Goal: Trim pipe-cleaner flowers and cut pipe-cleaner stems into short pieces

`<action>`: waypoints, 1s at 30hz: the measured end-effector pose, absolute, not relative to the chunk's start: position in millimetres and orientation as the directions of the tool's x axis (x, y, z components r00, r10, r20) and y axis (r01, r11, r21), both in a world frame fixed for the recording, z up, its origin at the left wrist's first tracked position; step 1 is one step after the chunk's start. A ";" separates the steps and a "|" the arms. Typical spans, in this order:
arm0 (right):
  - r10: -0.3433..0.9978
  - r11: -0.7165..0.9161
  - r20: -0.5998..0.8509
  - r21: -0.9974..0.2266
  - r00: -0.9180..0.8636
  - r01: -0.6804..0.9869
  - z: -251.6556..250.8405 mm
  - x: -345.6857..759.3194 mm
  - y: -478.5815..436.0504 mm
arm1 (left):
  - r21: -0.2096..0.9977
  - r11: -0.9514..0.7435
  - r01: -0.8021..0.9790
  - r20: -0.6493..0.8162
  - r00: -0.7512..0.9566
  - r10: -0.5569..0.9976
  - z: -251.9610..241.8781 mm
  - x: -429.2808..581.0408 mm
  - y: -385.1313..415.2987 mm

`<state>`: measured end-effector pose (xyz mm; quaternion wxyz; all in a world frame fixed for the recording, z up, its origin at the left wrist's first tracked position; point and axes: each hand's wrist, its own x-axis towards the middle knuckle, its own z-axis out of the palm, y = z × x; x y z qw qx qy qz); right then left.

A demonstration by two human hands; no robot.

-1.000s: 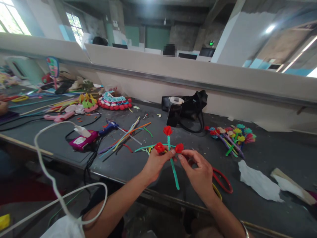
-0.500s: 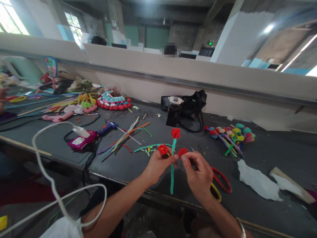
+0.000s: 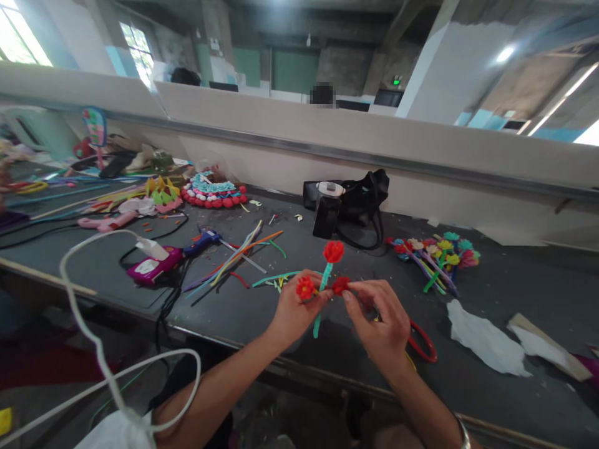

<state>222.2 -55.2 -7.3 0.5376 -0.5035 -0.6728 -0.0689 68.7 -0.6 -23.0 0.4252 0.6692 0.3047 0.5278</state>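
My left hand is closed around the green stem of a pipe-cleaner flower, which leans slightly over the table edge. On its top sits a red bloom. A second red bloom with a yellow centre shows at the left of the same hand. My right hand pinches a third red bloom on the right side of the stem, between thumb and forefinger. Scissors with a red handle lie on the table, partly hidden behind the right hand.
Loose pipe cleaners, a blue glue gun and a purple power strip lie left. A black bag stands at the back. To the right are a bunch of colourful flowers and white paper. A white cable hangs in front.
The flower has tilted, its stem's lower end swinging left and up. The left bloom has turned its face towards me. My right hand's fingers have shifted on the right bloom.
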 end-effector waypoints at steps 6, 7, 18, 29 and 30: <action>0.641 0.454 0.765 -0.445 0.063 0.772 -5.6 222.0 -54.7 | 0.834 -0.546 0.080 0.515 0.246 0.821 -26.1 68.6 -3.0; 0.645 0.455 0.762 -0.451 0.065 0.768 -5.2 221.6 -55.2 | 0.833 -0.548 0.080 0.516 0.244 0.821 -26.3 68.9 -3.3; 0.713 0.444 0.700 -0.505 0.050 0.740 -4.7 222.4 -56.2 | 0.879 -0.472 0.069 0.436 0.283 0.854 -21.0 69.0 -4.7; 0.745 0.438 0.640 -0.680 0.185 0.588 3.8 241.8 -63.4 | 0.887 0.187 -0.422 0.032 0.460 0.887 -19.9 72.0 -4.4; 0.749 0.452 0.644 -0.668 0.155 0.591 3.9 241.6 -62.8 | 0.884 0.204 -0.421 0.021 0.472 0.881 -19.6 71.8 -4.2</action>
